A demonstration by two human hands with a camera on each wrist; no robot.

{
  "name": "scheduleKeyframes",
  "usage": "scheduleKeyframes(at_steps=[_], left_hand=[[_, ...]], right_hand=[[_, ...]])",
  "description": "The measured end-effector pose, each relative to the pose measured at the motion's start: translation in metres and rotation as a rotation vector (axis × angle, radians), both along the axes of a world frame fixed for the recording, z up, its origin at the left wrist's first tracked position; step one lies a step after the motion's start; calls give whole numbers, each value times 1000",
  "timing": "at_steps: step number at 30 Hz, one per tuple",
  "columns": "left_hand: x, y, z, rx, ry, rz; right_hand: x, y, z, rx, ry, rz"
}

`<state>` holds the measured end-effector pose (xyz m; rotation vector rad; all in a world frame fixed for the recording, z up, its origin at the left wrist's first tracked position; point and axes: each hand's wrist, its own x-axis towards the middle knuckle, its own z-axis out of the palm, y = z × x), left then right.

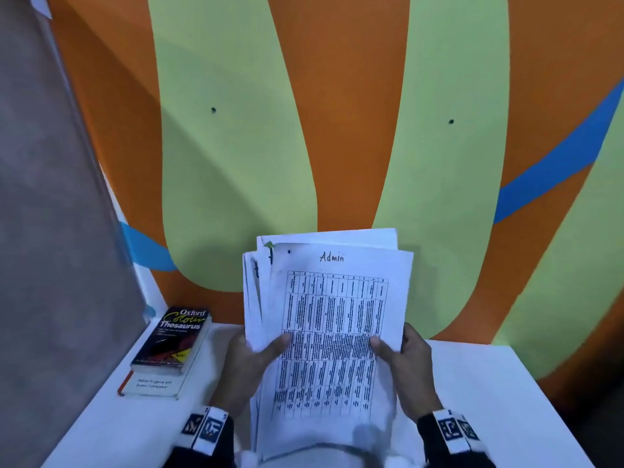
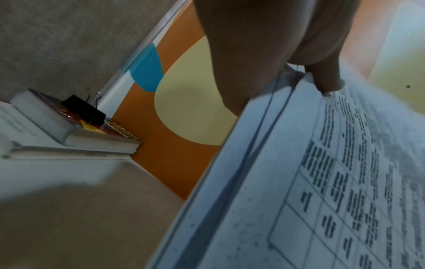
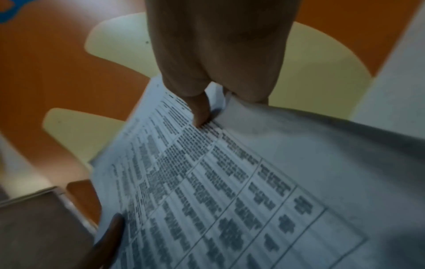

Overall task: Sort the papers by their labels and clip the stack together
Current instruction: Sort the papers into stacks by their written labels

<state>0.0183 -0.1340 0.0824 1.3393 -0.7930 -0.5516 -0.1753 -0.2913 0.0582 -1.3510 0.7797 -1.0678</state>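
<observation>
While both hands grip, papers (image 1: 332,332) held upright above tabletop (image 1: 489,400), top sheet labelled "Admin". Left hand (image 1: 251,364): thumb pinching left edge. Right hand (image 1: 410,366): thumb pinching right edge. Clip (image 2: 84,109): on books (image 1: 169,349), tabletop's left.

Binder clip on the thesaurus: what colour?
Black binder clip, wire handles up, on the thesaurus. Left wrist view shows it best.

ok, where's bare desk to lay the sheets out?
Bare white desk lies right of the right hand, out to the desk's edge, and a narrower strip runs between the books and the left hand. The left corner is crowded: two stacked books, binder clip on top.
</observation>
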Motion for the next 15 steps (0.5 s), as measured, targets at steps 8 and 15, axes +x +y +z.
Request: scheduleKeyframes(at_steps=[8, 15], left_hand=[[10, -13, 8, -9, -217, 115], [3, -18, 17, -94, -238, 120]], right_hand=[[4, -10, 39, -194, 22, -19], [3, -5, 54, -271, -47, -2]])
